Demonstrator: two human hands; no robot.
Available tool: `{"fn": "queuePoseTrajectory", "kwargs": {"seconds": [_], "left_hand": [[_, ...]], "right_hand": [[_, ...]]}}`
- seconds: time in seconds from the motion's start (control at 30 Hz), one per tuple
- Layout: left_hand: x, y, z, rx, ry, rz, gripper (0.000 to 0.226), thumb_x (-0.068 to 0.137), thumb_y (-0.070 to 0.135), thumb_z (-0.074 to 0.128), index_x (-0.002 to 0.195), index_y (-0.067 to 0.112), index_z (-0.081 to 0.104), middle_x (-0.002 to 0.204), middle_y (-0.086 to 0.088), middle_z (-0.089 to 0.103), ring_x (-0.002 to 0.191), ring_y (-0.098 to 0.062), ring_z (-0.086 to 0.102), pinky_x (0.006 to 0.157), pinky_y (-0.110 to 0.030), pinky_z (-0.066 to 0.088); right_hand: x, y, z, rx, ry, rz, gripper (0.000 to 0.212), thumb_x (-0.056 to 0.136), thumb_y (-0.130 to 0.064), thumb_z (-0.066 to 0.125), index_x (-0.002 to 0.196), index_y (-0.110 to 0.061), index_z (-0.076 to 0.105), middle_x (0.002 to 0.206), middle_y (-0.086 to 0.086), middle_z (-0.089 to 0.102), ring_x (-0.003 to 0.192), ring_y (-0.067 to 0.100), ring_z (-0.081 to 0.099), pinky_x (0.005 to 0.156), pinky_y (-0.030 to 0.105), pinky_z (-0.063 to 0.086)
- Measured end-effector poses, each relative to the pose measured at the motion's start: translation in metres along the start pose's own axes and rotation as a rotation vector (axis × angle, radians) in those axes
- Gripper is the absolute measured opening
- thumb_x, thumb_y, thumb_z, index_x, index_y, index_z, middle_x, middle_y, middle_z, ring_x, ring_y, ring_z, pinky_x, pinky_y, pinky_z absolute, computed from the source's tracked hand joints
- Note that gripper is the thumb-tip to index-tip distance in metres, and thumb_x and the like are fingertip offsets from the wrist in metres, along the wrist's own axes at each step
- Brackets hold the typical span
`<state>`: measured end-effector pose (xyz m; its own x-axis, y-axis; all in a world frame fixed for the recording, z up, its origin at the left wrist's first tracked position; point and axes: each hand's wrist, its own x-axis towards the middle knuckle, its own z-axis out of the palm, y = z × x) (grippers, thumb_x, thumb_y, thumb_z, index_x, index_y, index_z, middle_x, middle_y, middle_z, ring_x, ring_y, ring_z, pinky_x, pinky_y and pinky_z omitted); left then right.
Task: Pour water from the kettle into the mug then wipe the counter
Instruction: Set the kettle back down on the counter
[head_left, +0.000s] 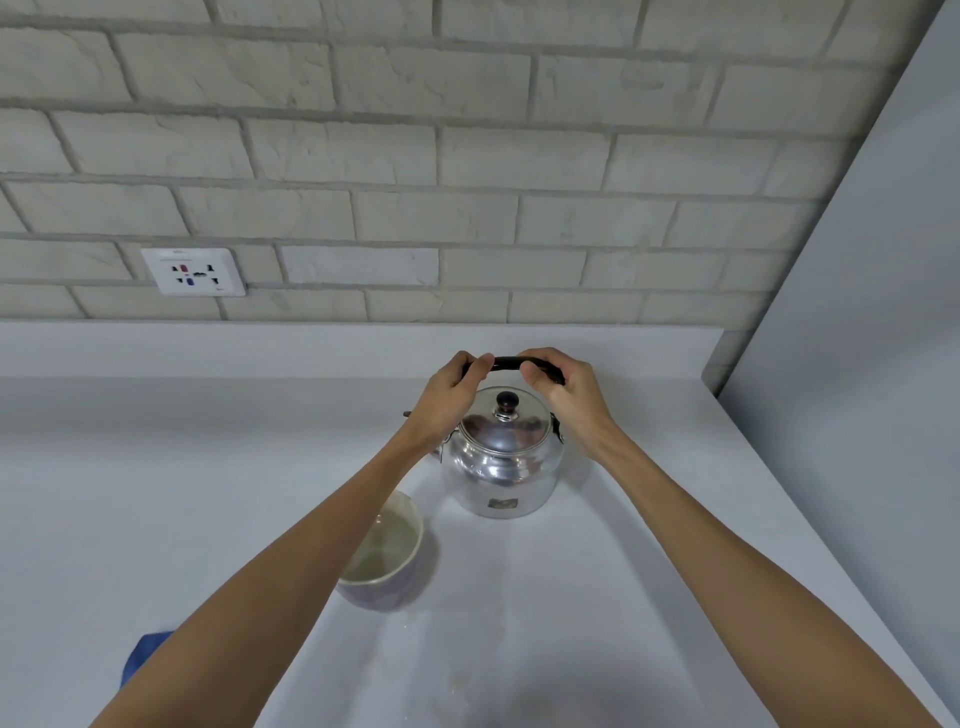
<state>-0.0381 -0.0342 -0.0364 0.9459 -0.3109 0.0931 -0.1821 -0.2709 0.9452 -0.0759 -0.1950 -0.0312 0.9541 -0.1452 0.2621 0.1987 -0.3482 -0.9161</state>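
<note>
A shiny metal kettle with a dark lid knob stands upright on the white counter. Its black handle arches over the lid. My left hand grips the handle's left end and my right hand grips its right end. A pale mug holding water sits in front and to the left of the kettle, partly hidden by my left forearm. A blue cloth lies at the near left, mostly hidden under that arm. The kettle's spout is hidden behind my left wrist.
A brick-pattern wall rises behind the counter with a white power socket at the left. A plain white panel bounds the counter on the right. Faint wet marks show on the counter near me.
</note>
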Motion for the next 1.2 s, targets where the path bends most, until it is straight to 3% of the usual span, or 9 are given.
{"fn": "queuePoseTrajectory", "kwargs": {"seconds": [0.13, 0.37, 0.47, 0.6, 0.7, 0.8, 0.93, 1.07, 1.2], "left_hand": [[0.012, -0.003, -0.001, -0.032, 0.028, 0.004, 0.031, 0.097, 0.040, 0.042, 0.076, 0.019, 0.050, 0.076, 0.000, 0.046, 0.070, -0.015, 0.043, 0.070, -0.030, 0.036], [0.012, -0.006, 0.000, -0.061, 0.014, -0.008, 0.029, 0.098, 0.040, 0.041, 0.077, 0.022, 0.048, 0.078, 0.005, 0.049, 0.075, -0.013, 0.049, 0.069, -0.024, 0.037], [0.009, -0.003, -0.002, -0.040, -0.028, -0.001, 0.030, 0.098, 0.047, 0.037, 0.096, 0.020, 0.050, 0.093, 0.003, 0.051, 0.093, -0.016, 0.050, 0.081, -0.028, 0.036], [0.001, 0.005, -0.012, 0.054, -0.054, 0.029, 0.060, 0.093, 0.061, 0.031, 0.135, 0.019, 0.041, 0.136, -0.001, 0.045, 0.122, -0.014, 0.040, 0.097, -0.028, 0.026], [-0.006, 0.018, -0.026, 0.134, -0.017, 0.068, 0.060, 0.094, 0.059, 0.033, 0.140, 0.021, 0.041, 0.146, -0.004, 0.038, 0.135, -0.019, 0.033, 0.105, -0.030, 0.023], [-0.020, 0.037, -0.041, 0.186, 0.057, 0.143, 0.042, 0.096, 0.044, 0.045, 0.130, 0.019, 0.054, 0.141, -0.006, 0.043, 0.129, -0.019, 0.043, 0.097, -0.024, 0.031], [-0.052, 0.055, -0.061, 0.221, 0.108, 0.210, 0.021, 0.094, 0.029, 0.056, 0.109, 0.020, 0.067, 0.125, 0.001, 0.057, 0.103, -0.007, 0.057, 0.078, -0.009, 0.038], [-0.104, 0.067, -0.074, 0.188, 0.149, 0.208, 0.011, 0.091, 0.026, 0.059, 0.089, 0.026, 0.070, 0.100, 0.014, 0.069, 0.081, 0.005, 0.060, 0.066, -0.009, 0.046], [-0.154, 0.065, -0.081, 0.212, 0.162, 0.180, 0.013, 0.090, 0.020, 0.060, 0.089, 0.019, 0.073, 0.094, 0.012, 0.071, 0.077, 0.001, 0.060, 0.075, -0.019, 0.050]], "right_hand": [[0.011, 0.002, 0.004, 0.006, 0.027, 0.004, 0.016, 0.091, -0.014, 0.059, 0.103, -0.009, 0.066, 0.093, -0.003, 0.065, 0.086, 0.007, 0.058, 0.082, 0.014, 0.043], [0.010, 0.003, 0.003, -0.004, 0.012, 0.000, 0.021, 0.091, -0.016, 0.059, 0.109, -0.006, 0.065, 0.109, 0.009, 0.066, 0.102, 0.019, 0.058, 0.093, 0.025, 0.043], [0.009, -0.002, -0.005, -0.017, -0.084, 0.018, 0.027, 0.090, -0.021, 0.060, 0.116, -0.012, 0.062, 0.115, 0.002, 0.065, 0.108, 0.015, 0.058, 0.098, 0.025, 0.042], [0.008, -0.011, -0.022, -0.111, -0.207, 0.079, 0.065, 0.083, -0.048, 0.063, 0.140, -0.034, 0.037, 0.145, -0.005, 0.043, 0.134, 0.008, 0.037, 0.111, 0.031, 0.029], [0.007, -0.030, -0.031, -0.142, -0.213, 0.039, 0.073, 0.081, -0.052, 0.063, 0.144, -0.036, 0.029, 0.153, -0.006, 0.031, 0.138, 0.009, 0.028, 0.112, 0.029, 0.023], [0.001, -0.060, -0.038, -0.125, -0.159, -0.024, 0.061, 0.085, -0.037, 0.065, 0.139, -0.026, 0.040, 0.141, 0.003, 0.047, 0.129, 0.014, 0.045, 0.103, 0.024, 0.033], [-0.027, -0.103, -0.042, -0.046, -0.160, -0.073, 0.030, 0.088, -0.027, 0.063, 0.118, -0.021, 0.059, 0.105, -0.002, 0.069, 0.098, 0.007, 0.065, 0.082, 0.019, 0.048], [-0.068, -0.133, -0.030, 0.008, -0.185, -0.106, 0.016, 0.090, -0.025, 0.061, 0.100, -0.015, 0.068, 0.084, -0.004, 0.073, 0.078, 0.006, 0.067, 0.070, 0.016, 0.051], [-0.110, -0.147, -0.009, 0.030, -0.208, -0.086, 0.016, 0.089, -0.022, 0.062, 0.094, -0.011, 0.070, 0.071, -0.004, 0.070, 0.064, 0.005, 0.061, 0.059, 0.011, 0.045]]}}
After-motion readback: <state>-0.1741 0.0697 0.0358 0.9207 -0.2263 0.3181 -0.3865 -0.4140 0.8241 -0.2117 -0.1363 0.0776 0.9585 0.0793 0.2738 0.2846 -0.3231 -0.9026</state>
